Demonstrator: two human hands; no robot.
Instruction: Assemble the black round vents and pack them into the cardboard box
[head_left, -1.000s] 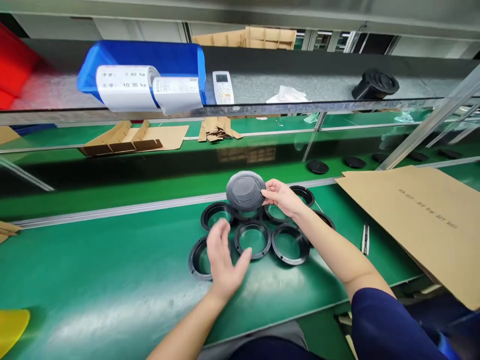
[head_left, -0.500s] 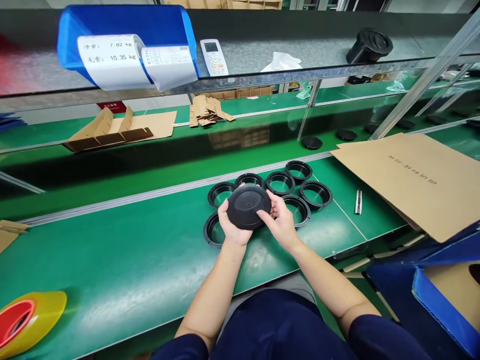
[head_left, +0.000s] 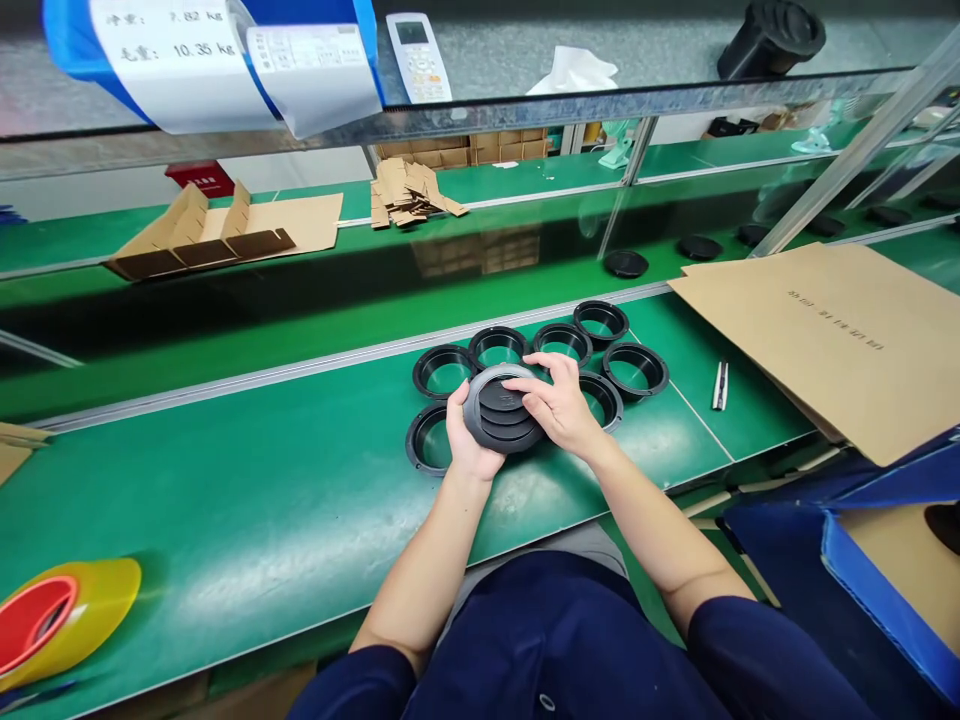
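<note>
A round black air vent (head_left: 510,430) with a grey-looking rim and tilted slats is held above the green bench. My left hand (head_left: 471,440) is closed around its left and lower edge, the palm beneath. My right hand (head_left: 559,405) reaches over the right side with fingers apart, the fingertips touching the upper slats. Around and behind the vent lie several black rings, among them one at the left (head_left: 427,440), one at the right (head_left: 634,371) and one at the back (head_left: 601,323). The vent hides part of the nearest rings.
Cardboard sheets (head_left: 832,340) lie at the right beside a small metal tool (head_left: 720,387). A roll of yellow tape (head_left: 97,610) stands at front left. Overhead, a shelf (head_left: 495,110) carries a blue bin (head_left: 300,15), a remote control (head_left: 420,60) and a black cylindrical part (head_left: 769,40). An open blue box (head_left: 862,600) sits lower right.
The vent's face, flat and closed before, now shows tilted slats with gaps between. My right hand has shifted from the vent's edge onto its upper face. The camera view has tipped down slightly.
</note>
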